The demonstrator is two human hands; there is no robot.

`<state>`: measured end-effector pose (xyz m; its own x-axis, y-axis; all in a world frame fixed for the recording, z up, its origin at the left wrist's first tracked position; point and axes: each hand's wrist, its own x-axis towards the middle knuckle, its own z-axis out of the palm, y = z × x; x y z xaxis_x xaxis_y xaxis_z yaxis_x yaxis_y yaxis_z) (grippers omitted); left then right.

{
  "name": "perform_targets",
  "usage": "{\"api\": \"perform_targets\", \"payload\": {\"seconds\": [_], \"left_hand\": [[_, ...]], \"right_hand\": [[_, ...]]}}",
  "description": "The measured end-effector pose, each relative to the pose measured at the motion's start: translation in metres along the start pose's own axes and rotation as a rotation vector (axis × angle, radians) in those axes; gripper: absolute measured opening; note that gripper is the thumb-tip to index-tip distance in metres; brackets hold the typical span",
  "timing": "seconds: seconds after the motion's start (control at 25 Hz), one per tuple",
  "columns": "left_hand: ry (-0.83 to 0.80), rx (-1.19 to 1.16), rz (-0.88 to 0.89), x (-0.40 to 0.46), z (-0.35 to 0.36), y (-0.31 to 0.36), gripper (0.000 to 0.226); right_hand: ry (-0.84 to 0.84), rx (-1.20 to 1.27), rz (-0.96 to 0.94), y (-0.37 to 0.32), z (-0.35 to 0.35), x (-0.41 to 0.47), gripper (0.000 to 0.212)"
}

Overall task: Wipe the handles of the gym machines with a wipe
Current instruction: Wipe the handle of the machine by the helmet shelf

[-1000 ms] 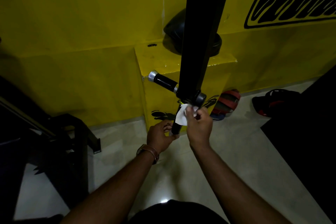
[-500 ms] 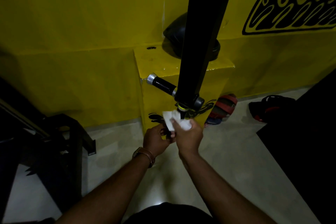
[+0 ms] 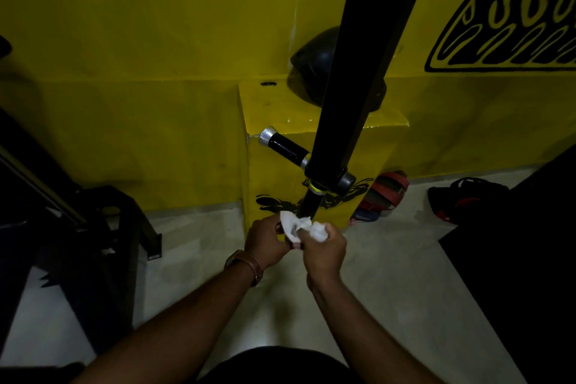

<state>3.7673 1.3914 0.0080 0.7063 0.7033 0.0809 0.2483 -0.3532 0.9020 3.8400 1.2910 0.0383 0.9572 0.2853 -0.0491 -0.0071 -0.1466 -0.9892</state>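
Both hands close on one white wipe bunched round the lower end of the near handle: the left hand pinches its left flap, the right hand is fisted over the rest, fingers curled shut. How much of the handle tip is inside the wad is hidden.

Judging from this, the wad sits so near the handle's end that a further pull toward the body could slide it clean off, leaving the upper part by the collar unwiped. The wipe is thin and crumpled; two hands tugging apart could tear it. The arm looks hinged, so a hard rub might swing it.

Left of the grip, well apart, stands a dark frame. Up and just left, the other handle sticks out, untouched by either hand. Straight above rises the black arm, blocking part of the view; behind it a helmet rests on a yellow ledge. To the right, sandals lie on the floor, near but clear.
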Motion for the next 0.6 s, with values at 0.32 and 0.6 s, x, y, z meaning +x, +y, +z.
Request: {"api": "perform_targets", "payload": {"seconds": [0.32, 0.6], "left_hand": [[-0.007, 0.020, 0.002, 0.004, -0.002, -0.002, 0.045], [0.006, 0.026, -0.018, 0.004, 0.000, -0.002, 0.035]], "right_hand": [[0.040, 0.080, 0.068, 0.011, -0.003, 0.014, 0.035], [-0.037, -0.011, -0.051, 0.000, -0.001, 0.030, 0.008]]}}
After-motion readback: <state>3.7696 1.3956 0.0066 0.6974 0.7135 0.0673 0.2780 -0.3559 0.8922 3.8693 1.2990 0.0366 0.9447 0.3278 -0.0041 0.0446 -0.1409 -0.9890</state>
